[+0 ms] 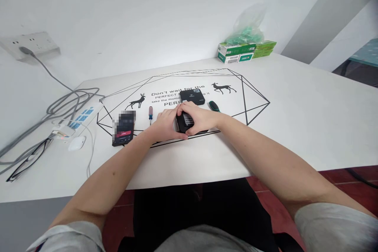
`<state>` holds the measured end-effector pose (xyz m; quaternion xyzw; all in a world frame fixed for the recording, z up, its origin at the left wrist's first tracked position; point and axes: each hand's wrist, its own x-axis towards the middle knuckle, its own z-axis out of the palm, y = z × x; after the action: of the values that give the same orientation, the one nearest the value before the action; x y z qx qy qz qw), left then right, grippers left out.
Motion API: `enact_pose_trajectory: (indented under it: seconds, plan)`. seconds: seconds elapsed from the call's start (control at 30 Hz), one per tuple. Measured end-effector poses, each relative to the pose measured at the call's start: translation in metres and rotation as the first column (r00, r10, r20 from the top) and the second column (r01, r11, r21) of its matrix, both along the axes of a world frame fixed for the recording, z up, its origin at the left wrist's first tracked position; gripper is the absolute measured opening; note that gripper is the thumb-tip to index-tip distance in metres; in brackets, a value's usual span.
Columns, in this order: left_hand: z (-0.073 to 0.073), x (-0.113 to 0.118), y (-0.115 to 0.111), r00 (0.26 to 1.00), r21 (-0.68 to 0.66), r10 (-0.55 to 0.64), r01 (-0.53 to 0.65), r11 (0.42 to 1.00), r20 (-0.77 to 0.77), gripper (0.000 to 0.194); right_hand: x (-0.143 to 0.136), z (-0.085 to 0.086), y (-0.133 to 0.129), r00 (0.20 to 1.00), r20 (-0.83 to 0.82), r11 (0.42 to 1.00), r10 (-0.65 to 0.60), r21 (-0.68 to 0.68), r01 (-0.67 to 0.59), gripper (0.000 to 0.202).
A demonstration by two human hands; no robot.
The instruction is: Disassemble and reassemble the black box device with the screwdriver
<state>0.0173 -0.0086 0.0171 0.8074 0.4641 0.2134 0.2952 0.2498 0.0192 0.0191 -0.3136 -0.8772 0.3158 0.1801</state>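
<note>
At the centre of the frame, a black, box-shaped, seemingly plastic device (pixel 184 122), gripped from opposite sides by the left hand (pixel 167 125) and right hand (pixel 201 117) over the white tabletop (pixel 301 126), should handle as light, stiff and slightly slippery, best held by its side edges.

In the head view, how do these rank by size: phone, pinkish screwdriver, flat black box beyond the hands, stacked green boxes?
1. Stacked green boxes
2. Phone
3. Flat black box
4. Pinkish screwdriver
</note>
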Motion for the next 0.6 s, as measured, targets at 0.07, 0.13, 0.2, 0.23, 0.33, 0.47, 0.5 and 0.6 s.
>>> enact_pose_trajectory:
  seconds: [0.07, 0.13, 0.2, 0.23, 0.33, 0.47, 0.5, 0.6]
  plan:
    - [0.002, 0.006, -0.004, 0.999, -0.003, 0.033, -0.033, 0.999, 0.042, 0.106, 0.001, -0.003, 0.003, 0.999, -0.038, 1.000, -0.019, 0.008, 0.020, 0.069]
    - [0.005, 0.007, -0.005, 0.992, -0.029, 0.078, -0.076, 0.997, 0.100, 0.110, 0.001, -0.006, 0.005, 0.997, -0.071, 0.999, -0.040, 0.014, 0.042, 0.070]
    - [0.005, 0.005, -0.004, 0.981, -0.052, 0.119, -0.112, 0.992, 0.153, 0.112, 0.001, -0.009, 0.007, 0.994, -0.105, 0.998, -0.036, 0.038, 0.040, 0.074]
    - [0.005, 0.004, -0.004, 0.978, -0.053, 0.126, -0.119, 0.991, 0.166, 0.112, 0.001, -0.010, 0.008, 0.992, -0.122, 0.998, -0.025, 0.052, 0.032, 0.076]
    - [0.000, 0.001, -0.001, 0.986, -0.021, 0.123, -0.122, 0.992, 0.112, 0.118, 0.006, -0.009, 0.012, 0.981, -0.195, 0.998, -0.008, 0.066, 0.021, 0.082]
    - [-0.010, -0.003, 0.005, 0.990, 0.032, 0.139, -0.138, 0.990, -0.022, 0.124, 0.019, -0.002, 0.018, 0.895, -0.442, 0.998, -0.064, -0.039, 0.052, 0.092]
    - [-0.013, -0.004, 0.007, 0.991, 0.051, 0.125, -0.123, 0.991, -0.043, 0.118, 0.022, 0.000, 0.018, 0.867, -0.493, 0.996, -0.071, -0.076, 0.038, 0.094]
    - [-0.018, -0.009, 0.013, 0.991, 0.109, 0.059, -0.046, 0.993, -0.117, 0.091, 0.024, 0.006, 0.014, 0.830, -0.557, 0.987, -0.026, -0.145, -0.066, 0.091]
